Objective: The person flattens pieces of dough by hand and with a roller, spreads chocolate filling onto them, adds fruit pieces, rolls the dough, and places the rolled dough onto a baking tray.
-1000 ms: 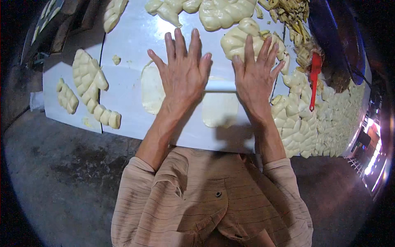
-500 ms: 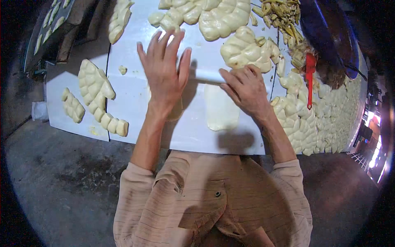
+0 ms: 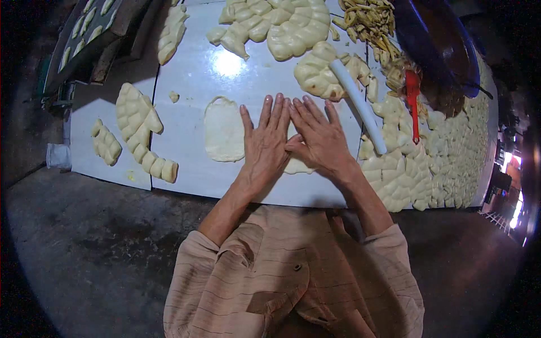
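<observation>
My left hand [image 3: 266, 141] and my right hand [image 3: 317, 135] lie side by side with fingers stretched out, over a flat sheet of dough [image 3: 297, 167]. Only the near edge of that sheet shows below my palms; whether my fingers press on it cannot be made out. Left of my left hand rests a second rolled-out dough sheet [image 3: 224, 130], oval and pale. Beyond my right hand, a white rolling pin [image 3: 359, 107] lies slantwise, its far end on a clump of dough pieces [image 3: 316, 73].
Joined dough pieces [image 3: 298, 28] spread along the far side, with more dough [image 3: 133, 115] at left. Many pieces [image 3: 445, 163] cover the right side. A red-handled tool [image 3: 413, 104], yellowish strips [image 3: 369, 19] and a blue basin [image 3: 470, 62] stand far right. A tray [image 3: 93, 28] sits far left.
The rolling pin has gone from under my right hand to the right, onto the dough. My left hand moved right and nearer, beside my right hand, uncovering the left dough sheet.
</observation>
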A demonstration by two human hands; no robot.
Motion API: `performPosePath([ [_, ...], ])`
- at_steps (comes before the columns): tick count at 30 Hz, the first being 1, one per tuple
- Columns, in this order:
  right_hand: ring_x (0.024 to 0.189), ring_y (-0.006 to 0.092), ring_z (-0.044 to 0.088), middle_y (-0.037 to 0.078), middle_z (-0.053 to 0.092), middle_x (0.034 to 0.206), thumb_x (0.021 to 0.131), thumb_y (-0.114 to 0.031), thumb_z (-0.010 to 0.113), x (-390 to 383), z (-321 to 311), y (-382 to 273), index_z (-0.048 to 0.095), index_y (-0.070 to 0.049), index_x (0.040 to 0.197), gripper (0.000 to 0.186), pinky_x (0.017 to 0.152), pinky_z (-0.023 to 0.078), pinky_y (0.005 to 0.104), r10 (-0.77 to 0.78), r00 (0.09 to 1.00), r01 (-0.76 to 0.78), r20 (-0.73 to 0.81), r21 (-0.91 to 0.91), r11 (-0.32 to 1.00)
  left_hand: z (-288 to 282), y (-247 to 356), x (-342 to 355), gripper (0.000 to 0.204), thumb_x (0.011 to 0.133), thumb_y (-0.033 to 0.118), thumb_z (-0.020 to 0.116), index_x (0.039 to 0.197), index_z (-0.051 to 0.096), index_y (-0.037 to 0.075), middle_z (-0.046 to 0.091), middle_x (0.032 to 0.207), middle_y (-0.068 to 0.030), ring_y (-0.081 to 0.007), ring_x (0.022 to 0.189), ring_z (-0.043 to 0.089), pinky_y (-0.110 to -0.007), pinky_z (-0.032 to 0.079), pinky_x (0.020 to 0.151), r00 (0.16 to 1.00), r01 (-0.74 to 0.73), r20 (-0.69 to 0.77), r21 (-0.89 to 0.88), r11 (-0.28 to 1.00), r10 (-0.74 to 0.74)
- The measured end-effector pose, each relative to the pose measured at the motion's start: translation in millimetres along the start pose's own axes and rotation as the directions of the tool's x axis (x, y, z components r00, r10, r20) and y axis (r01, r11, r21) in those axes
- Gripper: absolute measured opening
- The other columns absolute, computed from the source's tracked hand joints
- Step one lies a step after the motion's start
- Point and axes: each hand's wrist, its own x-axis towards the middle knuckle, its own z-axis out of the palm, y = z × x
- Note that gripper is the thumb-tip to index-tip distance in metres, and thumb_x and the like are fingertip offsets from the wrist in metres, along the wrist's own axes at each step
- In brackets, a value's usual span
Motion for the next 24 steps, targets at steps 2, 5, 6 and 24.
performPosePath([
  [2,0.149,0.0299,0.031,0.015,0.040,0.157,0.095,-0.064,0.045,-2,11,6,0.042,-0.006,0.150,0.080,0.121,0.011,0.0592,0.016,0.999,-0.016,0.028,0.014,1.000,2,1,-2,0.082,0.095,0.062,0.048,0.152,0.037,0.005,0.036,0.159,-0.0147,-0.0332,0.149,0.030,-0.076,0.011,0.111,0.999,0.045,-0.015,0.023,0.999,-0.045],
  [5,0.149,0.0294,0.030,0.015,0.039,0.158,0.095,-0.065,0.044,0,12,4,0.041,-0.007,0.151,0.081,0.121,0.010,0.0607,0.036,0.999,-0.036,0.005,0.011,0.999,-3,0,-3,0.084,0.094,0.062,0.050,0.154,0.035,0.006,0.034,0.160,-0.0145,-0.0331,0.150,0.029,-0.076,0.011,0.111,0.998,0.055,-0.015,0.051,0.997,-0.055],
  [6,0.149,0.0294,0.030,0.015,0.039,0.158,0.095,-0.065,0.043,1,13,4,0.041,-0.007,0.151,0.080,0.121,0.010,0.0606,0.056,0.998,-0.056,0.001,0.008,0.998,-1,-1,-3,0.087,0.092,0.062,0.054,0.155,0.032,0.006,0.030,0.162,-0.0157,-0.0332,0.151,0.026,-0.076,0.010,0.112,0.998,0.064,-0.010,0.062,0.996,-0.064],
  [24,0.102,0.0382,0.063,0.020,0.067,0.110,0.093,-0.029,0.065,-89,-88,173,0.064,-0.002,0.121,0.039,0.089,0.049,0.0495,0.641,0.553,-0.803,-0.533,-0.136,0.580,-16,33,-107,0.084,0.092,0.064,0.052,0.153,0.038,0.008,0.030,0.161,-0.0189,-0.0385,0.150,0.023,-0.073,0.005,0.114,0.964,-0.167,0.201,-0.061,0.984,0.176],
])
